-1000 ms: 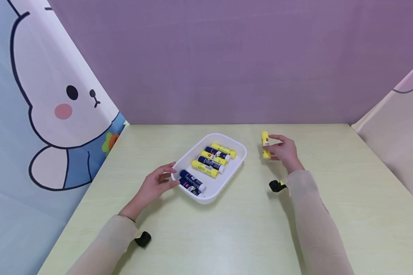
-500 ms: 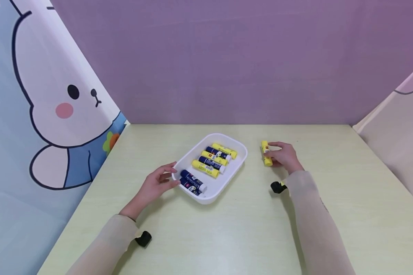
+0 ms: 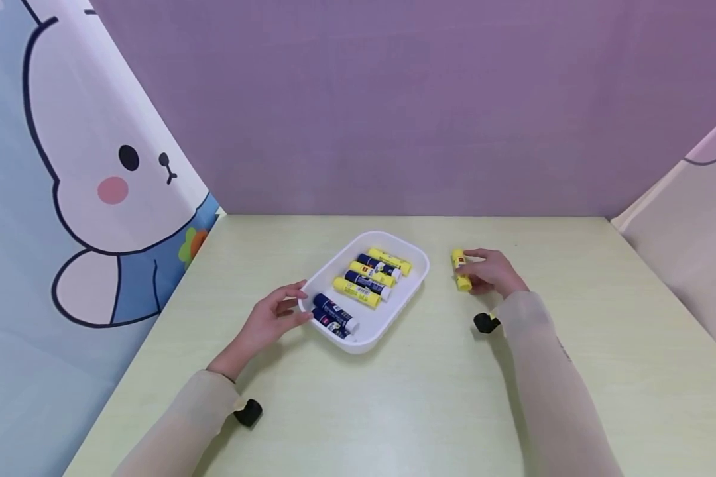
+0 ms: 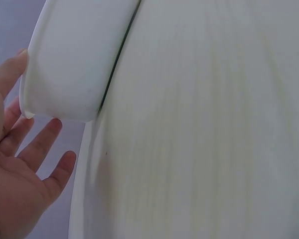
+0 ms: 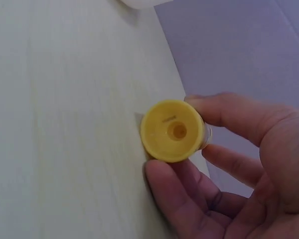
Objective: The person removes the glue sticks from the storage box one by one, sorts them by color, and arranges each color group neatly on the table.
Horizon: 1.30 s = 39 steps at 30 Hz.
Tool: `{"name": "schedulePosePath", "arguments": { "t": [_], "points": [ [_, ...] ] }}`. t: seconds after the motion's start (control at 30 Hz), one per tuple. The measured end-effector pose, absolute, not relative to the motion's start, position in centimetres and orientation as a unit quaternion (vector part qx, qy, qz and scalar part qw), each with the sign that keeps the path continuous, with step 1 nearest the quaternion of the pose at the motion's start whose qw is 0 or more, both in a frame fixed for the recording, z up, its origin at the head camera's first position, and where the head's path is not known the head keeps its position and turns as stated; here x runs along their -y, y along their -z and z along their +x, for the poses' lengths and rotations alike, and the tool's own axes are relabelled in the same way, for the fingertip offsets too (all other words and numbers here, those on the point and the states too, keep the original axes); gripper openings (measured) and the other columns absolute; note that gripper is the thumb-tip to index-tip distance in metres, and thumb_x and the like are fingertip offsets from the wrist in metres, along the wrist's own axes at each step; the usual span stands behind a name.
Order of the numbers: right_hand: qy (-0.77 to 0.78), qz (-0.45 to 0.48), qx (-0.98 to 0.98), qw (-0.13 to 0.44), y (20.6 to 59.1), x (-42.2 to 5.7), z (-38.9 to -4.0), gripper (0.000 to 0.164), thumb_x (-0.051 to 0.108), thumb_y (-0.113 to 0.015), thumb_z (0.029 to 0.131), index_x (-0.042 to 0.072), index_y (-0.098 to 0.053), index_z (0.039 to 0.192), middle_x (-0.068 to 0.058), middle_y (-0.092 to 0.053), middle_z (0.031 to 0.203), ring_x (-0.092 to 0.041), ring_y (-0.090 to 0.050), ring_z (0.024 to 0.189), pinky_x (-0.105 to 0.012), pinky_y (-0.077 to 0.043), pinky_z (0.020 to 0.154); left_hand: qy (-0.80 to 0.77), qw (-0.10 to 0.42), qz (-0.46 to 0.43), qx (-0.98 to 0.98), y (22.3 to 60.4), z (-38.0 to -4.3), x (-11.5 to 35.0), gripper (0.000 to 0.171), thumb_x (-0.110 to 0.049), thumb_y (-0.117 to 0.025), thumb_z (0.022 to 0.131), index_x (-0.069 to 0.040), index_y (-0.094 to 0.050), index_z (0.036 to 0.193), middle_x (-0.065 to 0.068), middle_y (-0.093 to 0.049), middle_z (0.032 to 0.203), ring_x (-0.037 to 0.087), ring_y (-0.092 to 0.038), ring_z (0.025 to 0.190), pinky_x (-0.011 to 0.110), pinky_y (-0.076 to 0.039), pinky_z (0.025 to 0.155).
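A white plastic tray (image 3: 370,324) sits slightly left of centre on the table, with several yellow glue sticks (image 3: 356,292) and navy blue glue sticks (image 3: 335,313) lying in it. My left hand (image 3: 268,318) holds the tray's left end, thumb and fingertips at the rim; the left wrist view shows the other fingers loosely spread by the tray wall (image 4: 74,59). To the right of the tray, my right hand (image 3: 494,273) grips another yellow glue stick (image 3: 460,264) between thumb and fingers. Its hollow yellow end (image 5: 172,130) faces the right wrist camera, low over or on the table; contact cannot be told.
The pale wood-look table (image 3: 358,411) runs back to a purple cloth wall (image 3: 406,112). A curtain with a cartoon rabbit (image 3: 95,218) hangs at the left, a pale one (image 3: 692,232) at the right. Black wrist-worn pieces (image 3: 248,413) stick out by both sleeves.
My right hand has brought the yellow glue stick lower and a little nearer to me, down toward the table. The left hand and tray have stayed where they were.
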State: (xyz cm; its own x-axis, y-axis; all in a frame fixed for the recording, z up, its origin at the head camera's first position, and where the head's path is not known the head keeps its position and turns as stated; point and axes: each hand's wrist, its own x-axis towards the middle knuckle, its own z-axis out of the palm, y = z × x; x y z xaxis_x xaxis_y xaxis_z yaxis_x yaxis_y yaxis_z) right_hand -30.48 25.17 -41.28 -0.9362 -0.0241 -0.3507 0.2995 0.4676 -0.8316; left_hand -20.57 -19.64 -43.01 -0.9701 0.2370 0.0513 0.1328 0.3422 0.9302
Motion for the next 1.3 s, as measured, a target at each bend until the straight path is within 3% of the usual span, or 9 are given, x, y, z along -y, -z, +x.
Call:
{"name": "schedulePosePath", "arguments": {
  "t": [0.57,0.97,1.3],
  "points": [
    [0.512,0.057,-0.841,0.167,41.3,-25.6,-30.2,0.080,0.025,-0.074,0.090,0.001,-0.031,0.153,-0.009,-0.062,0.086,-0.016,-0.061,0.065,-0.031,-0.061,0.066,-0.566,0.041,0.124,-0.814,43.1,-20.7,19.7,0.034,-0.008,-0.074,0.090,-0.002,-0.059,0.120,0.014,-0.040,0.154,0.043,-0.055,0.124,0.038,-0.055,0.094],
    [0.521,0.056,-0.837,0.158,41.1,-26.7,-30.0,0.085,0.031,-0.074,0.091,0.002,-0.026,0.155,-0.014,-0.065,0.089,-0.020,-0.068,0.072,-0.035,-0.061,0.072,-0.568,0.043,0.126,-0.812,43.2,-20.5,19.8,0.033,-0.008,-0.074,0.090,0.000,-0.059,0.119,0.015,-0.040,0.154,0.043,-0.055,0.123,0.038,-0.055,0.094],
    [0.503,0.025,-0.854,0.128,39.1,-26.5,-29.7,0.080,0.030,-0.071,0.093,0.002,-0.028,0.154,-0.031,-0.055,0.122,-0.029,-0.068,0.090,-0.037,-0.060,0.079,-0.570,0.045,0.120,-0.811,43.1,-20.6,19.8,0.033,-0.009,-0.073,0.091,-0.001,-0.059,0.120,0.014,-0.039,0.155,0.043,-0.055,0.123,0.036,-0.055,0.093]
  ]
}}
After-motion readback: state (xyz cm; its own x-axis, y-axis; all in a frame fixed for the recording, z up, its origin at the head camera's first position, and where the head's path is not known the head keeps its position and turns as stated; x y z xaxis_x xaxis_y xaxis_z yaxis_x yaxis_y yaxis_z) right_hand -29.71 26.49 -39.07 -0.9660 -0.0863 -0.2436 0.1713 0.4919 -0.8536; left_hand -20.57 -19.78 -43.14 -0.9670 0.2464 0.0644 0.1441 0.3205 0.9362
